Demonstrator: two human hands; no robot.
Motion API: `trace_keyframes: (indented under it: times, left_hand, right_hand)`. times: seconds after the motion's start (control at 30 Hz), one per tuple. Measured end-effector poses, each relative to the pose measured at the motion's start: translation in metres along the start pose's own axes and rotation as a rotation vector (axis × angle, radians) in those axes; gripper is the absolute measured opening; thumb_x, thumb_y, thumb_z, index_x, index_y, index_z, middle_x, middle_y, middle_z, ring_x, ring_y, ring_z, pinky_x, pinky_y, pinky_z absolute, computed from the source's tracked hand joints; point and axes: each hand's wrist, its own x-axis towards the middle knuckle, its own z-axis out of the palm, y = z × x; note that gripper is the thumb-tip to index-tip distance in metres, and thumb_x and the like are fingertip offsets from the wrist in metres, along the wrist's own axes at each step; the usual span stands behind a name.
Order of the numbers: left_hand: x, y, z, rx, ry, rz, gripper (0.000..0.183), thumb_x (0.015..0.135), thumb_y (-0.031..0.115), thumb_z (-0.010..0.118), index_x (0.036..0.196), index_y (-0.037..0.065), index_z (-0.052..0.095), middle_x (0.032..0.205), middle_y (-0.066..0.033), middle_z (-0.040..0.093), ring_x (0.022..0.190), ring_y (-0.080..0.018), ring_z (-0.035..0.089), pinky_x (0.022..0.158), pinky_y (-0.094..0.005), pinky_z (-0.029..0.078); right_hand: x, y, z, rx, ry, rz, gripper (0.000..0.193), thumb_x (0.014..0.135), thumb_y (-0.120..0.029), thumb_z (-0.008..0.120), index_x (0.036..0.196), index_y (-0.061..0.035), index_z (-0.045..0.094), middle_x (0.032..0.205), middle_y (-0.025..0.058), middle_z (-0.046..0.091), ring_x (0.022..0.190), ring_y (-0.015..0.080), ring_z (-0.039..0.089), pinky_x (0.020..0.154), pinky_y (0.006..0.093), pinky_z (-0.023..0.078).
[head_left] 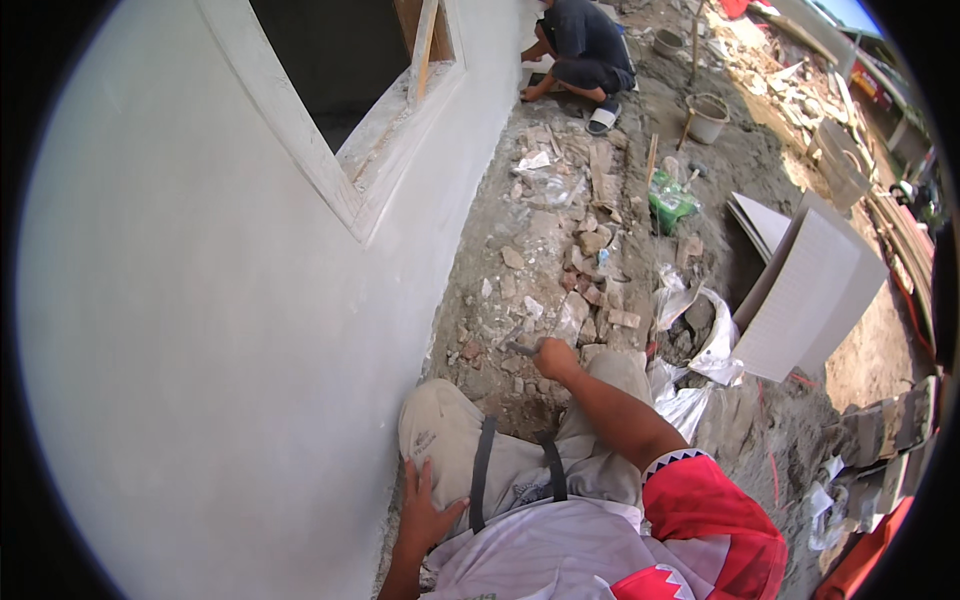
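Note:
My left hand lies on the thigh of my beige trousers, close to the grey plastered wall. Its fingers are spread and hold nothing. In front of my knees, my right hand is closed around a dark, slim hand tool. The tool points left over the rubble-strewn ground; its far end blends into the debris, so I cannot tell its kind. Broken stones and bits of brick lie just beyond this hand.
A window opening with a pale frame is set in the wall. Farther along, a person crouches at the wall's foot. To the right are bent pale boards, a torn white sack, a green bag and a bucket.

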Motion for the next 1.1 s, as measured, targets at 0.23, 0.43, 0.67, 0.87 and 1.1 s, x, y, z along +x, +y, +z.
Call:
trace_keyframes:
  times: [0.23,0.43,0.67,0.87,1.1]
  left_hand:
    - [0.0,-0.003,0.004,0.024,0.006,-0.014,0.106,0.072,0.04,0.084,0.152,0.005,0.025,0.158,-0.0315,0.01,0.144,-0.0456,0.023,0.113,-0.0464,0.033]
    - [0.006,-0.004,0.007,0.003,0.023,0.003,0.105,0.072,0.041,0.083,0.152,0.005,0.025,0.157,-0.0322,0.012,0.144,-0.0461,0.025,0.112,-0.0469,0.034]
    - [0.004,-0.004,0.006,0.004,0.03,0.018,0.103,0.073,0.041,0.082,0.152,0.004,0.026,0.157,-0.0335,0.013,0.145,-0.0464,0.022,0.114,-0.0469,0.031]
    - [0.005,-0.003,0.006,-0.015,0.015,0.003,0.104,0.074,0.041,0.082,0.152,0.005,0.025,0.156,-0.0334,0.014,0.145,-0.0467,0.021,0.114,-0.0469,0.03]
    - [0.006,-0.005,0.006,0.015,0.008,0.018,0.103,0.074,0.042,0.081,0.152,0.005,0.025,0.158,-0.0313,0.01,0.145,-0.0458,0.02,0.114,-0.0464,0.03]
  right_hand:
    - [0.005,0.001,0.0,-0.001,-0.047,0.033,0.023,0.08,-0.013,0.057,0.092,0.0017,0.07,0.093,0.028,0.069,0.092,0.043,0.068,0.081,0.0491,0.055]
    - [0.013,0.001,-0.001,-0.008,-0.035,0.06,0.023,0.082,-0.013,0.057,0.094,0.0018,0.07,0.095,0.0273,0.069,0.094,0.0425,0.068,0.082,0.0491,0.054]
    - [0.011,-0.001,-0.002,0.003,-0.013,0.05,0.023,0.082,-0.014,0.056,0.092,0.0017,0.069,0.094,0.0272,0.069,0.092,0.0426,0.068,0.081,0.0495,0.054]
    - [0.01,0.001,-0.003,0.007,0.004,0.004,0.022,0.08,-0.013,0.056,0.091,0.002,0.069,0.092,0.0284,0.068,0.089,0.0438,0.068,0.08,0.0499,0.054]
    - [0.008,-0.001,-0.003,0.034,0.014,0.015,0.022,0.08,-0.013,0.057,0.09,0.001,0.069,0.091,0.0287,0.068,0.089,0.0444,0.067,0.08,0.0504,0.054]
